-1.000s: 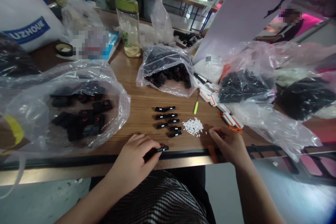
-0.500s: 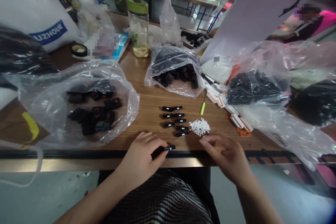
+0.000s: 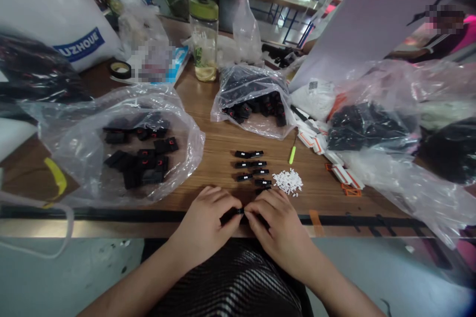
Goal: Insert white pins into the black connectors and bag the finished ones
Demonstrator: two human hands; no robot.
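Observation:
My left hand [image 3: 210, 220] is closed at the table's front edge, pinching a small black connector housing [image 3: 240, 211] between thumb and fingertips. My right hand [image 3: 277, 225] meets it there, with thumb and forefinger pressed together against the connector's right end. Whatever those right fingertips hold, if anything, is hidden. Beyond the hands lie several black connectors [image 3: 244, 164] in two rough columns, with white dots on their faces. The nearest of them is partly covered by my right hand. A heap of tiny white plugs [image 3: 288, 181] lies just past the right knuckles.
An open plastic bag of black housings [image 3: 148, 161] spreads at left, another bag [image 3: 253, 101] behind. A yellow-green-handled pick tool [image 3: 292, 155] lies past the white heap. White-and-orange pieces [image 3: 345, 176] and bags of black parts [image 3: 374, 126] fill the right. A bottle [image 3: 204, 44] stands at the back.
My right hand has moved left from beside the white heap to the connector in my left hand. The view has shifted slightly, while my left hand keeps its hold.

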